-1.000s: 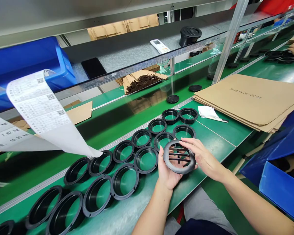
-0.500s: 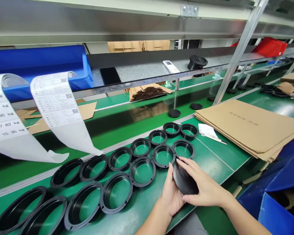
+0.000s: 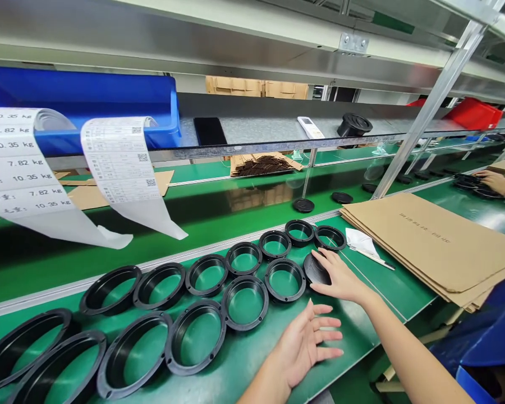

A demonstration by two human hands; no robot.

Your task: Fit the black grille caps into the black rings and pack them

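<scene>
From the head view, the right hand lies palm down over a black grille disc, which sits on top of one of the black rings at the right end of the near row on the green bench. Its fingers spread across the disc's top rather than pinch it, so the grip is flat and loose: a press, not a hold. The step in hand looks like seating the disc into the ring beneath it. Whether it has dropped fully into place cannot be told, since the hand covers most of it.

The left hand hovers near the bench edge, palm up, fingers wide apart, holding nothing and touching nothing.

To the left of the disc, the open ring stands just beside it, and more empty rings run in two rows toward the near left, each showing green bench through its middle. None of these carries a disc. As a judgement, the next move calls for even pressure around the disc's rim so that it sits level, with the ring kept from sliding against its neighbours.

Farther off, a stack of flat cardboard sheets lies to the right, with a white cloth just left of it. Printed paper strips hang from the shelf at far left. Another person's hand works at far right.
</scene>
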